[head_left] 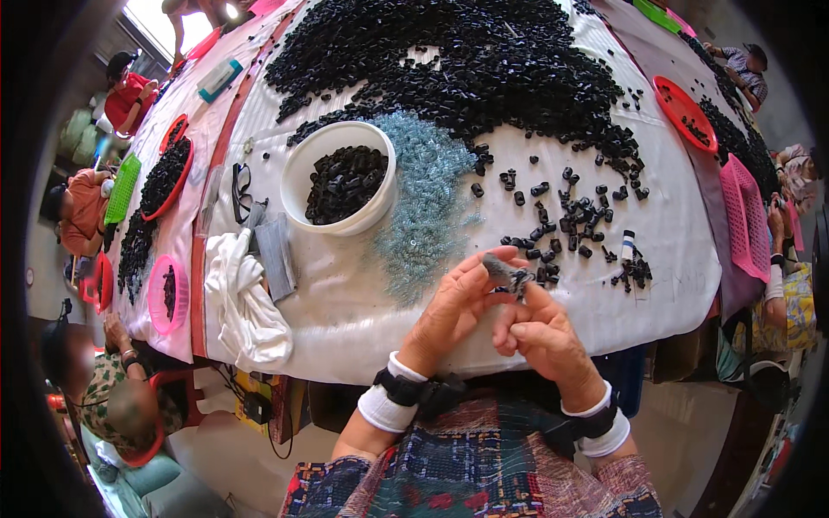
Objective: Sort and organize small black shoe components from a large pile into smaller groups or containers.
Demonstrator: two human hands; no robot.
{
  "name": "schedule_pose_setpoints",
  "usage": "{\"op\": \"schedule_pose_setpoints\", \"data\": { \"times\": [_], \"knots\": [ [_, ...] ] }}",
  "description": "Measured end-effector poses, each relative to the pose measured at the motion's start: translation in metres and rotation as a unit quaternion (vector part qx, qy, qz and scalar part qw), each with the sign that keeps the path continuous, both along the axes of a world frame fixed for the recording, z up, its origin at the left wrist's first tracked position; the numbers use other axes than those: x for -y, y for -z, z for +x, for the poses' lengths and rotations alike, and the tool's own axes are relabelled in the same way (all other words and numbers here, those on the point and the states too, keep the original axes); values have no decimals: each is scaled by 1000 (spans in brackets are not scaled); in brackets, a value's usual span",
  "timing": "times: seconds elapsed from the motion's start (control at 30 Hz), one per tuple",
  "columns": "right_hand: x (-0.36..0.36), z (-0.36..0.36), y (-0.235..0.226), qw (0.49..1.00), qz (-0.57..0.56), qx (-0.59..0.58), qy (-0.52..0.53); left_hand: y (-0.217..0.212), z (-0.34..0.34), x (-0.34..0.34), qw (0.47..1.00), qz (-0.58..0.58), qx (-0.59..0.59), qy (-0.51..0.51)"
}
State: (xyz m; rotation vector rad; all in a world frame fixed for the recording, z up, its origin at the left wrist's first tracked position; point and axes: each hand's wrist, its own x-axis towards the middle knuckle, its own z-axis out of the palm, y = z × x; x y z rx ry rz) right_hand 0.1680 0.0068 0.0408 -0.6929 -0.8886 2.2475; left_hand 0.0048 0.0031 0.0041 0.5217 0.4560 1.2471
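Both hands meet just above the near edge of the counter [363,328], which is draped in a white cloth; the left hand [449,315] and the right hand [540,332] are brought together, fingertips closed on a small dark part [501,269] with a tuft of pale wire-like bits [520,281] at its lower end; its exact shape is too small to make out, and the fingers hide part of it.

Just beyond the right hand lie scattered black pieces [570,216], and among them a small upright cylinder [628,245] banded white and dark; whether it carries a label cannot be told. Beyond the left hand spreads a heap of pale blue-grey small parts [423,190], and next to it, further left, stands a white bucket [298,173] holding more black pieces. Far beyond both hands a large black mound [466,60] covers the counter. To the left of the left hand lie a crumpled white cloth [242,302], a grey folded cloth [276,255] and a pair of glasses [240,190].

Well off to the right sit a red round tray [684,112] and a pink slotted basket [744,216]; other people at the rim are cut off and bent by the lens; wrists wear white bands with dark straps.
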Motion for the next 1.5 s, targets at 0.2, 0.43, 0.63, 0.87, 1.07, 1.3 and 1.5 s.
{"op": "schedule_pose_setpoints", "data": {
  "times": [0.2, 0.43, 0.63, 0.87, 1.07, 1.3, 1.5],
  "knots": [
    [5, -12, 9, 996, -6, -21, -88, 0, 1, -1, 999, 6, -34, 2],
    [7, -25, 8, 990, -52, -102, -83, -19, 5, -3, 989, -30, -147, -15],
    [5, -26, 11, 984, -77, -128, -97, -15, 11, 0, 991, -12, -132, -8],
    [0, -21, 18, 985, -71, -103, -117, -20, 5, 3, 981, 7, -184, 57],
    [-21, 11, 2, 995, 59, -74, 7, -16, 10, 6, 994, 20, -109, 15],
    [-55, 3, -2, 908, 285, 254, 174, 3, -14, 1, 979, 34, 36, -199],
    [-90, -22, 9, 788, 457, 396, 115, 13, -15, 4, 991, 44, 29, -124]
  ]
}}
